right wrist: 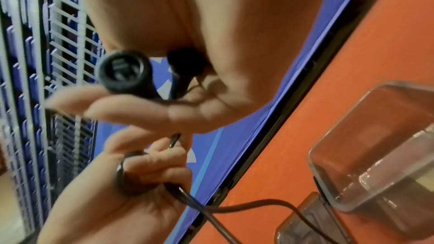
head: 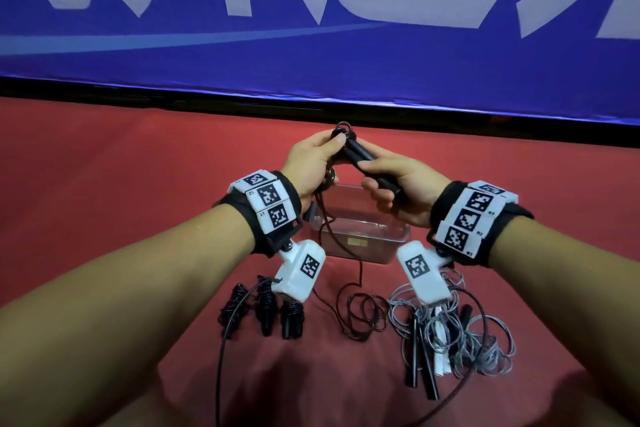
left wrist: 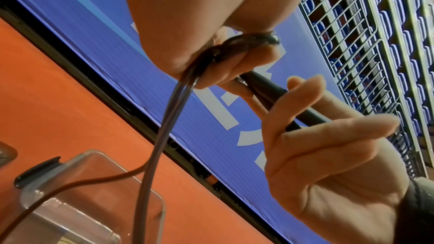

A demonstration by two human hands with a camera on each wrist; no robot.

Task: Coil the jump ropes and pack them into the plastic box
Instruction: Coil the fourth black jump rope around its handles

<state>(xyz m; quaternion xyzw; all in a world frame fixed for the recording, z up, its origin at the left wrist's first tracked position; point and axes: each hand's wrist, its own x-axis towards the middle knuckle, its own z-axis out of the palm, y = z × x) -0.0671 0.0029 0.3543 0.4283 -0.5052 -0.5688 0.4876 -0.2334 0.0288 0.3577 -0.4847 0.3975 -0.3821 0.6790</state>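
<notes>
Two black jump-rope handles (head: 363,158) are held side by side above a clear plastic box (head: 391,236). My left hand (head: 311,159) pinches their far ends under its thumb and also grips loops of the thin dark cord (left wrist: 159,136). My right hand (head: 391,184) curls its fingers round the handles' near ends (right wrist: 124,73). From the left palm the cord hangs down across the box and ends in loose loops (head: 363,315) on the red surface. I cannot tell whether any cord lies inside the box.
Three coiled black ropes (head: 263,308) lie at the front left. A tangle of grey ropes with black and white handles (head: 450,333) lies at the front right. A blue banner (head: 311,52) closes the back of the red surface. The wrist views show a wire rack (left wrist: 352,44) beyond it.
</notes>
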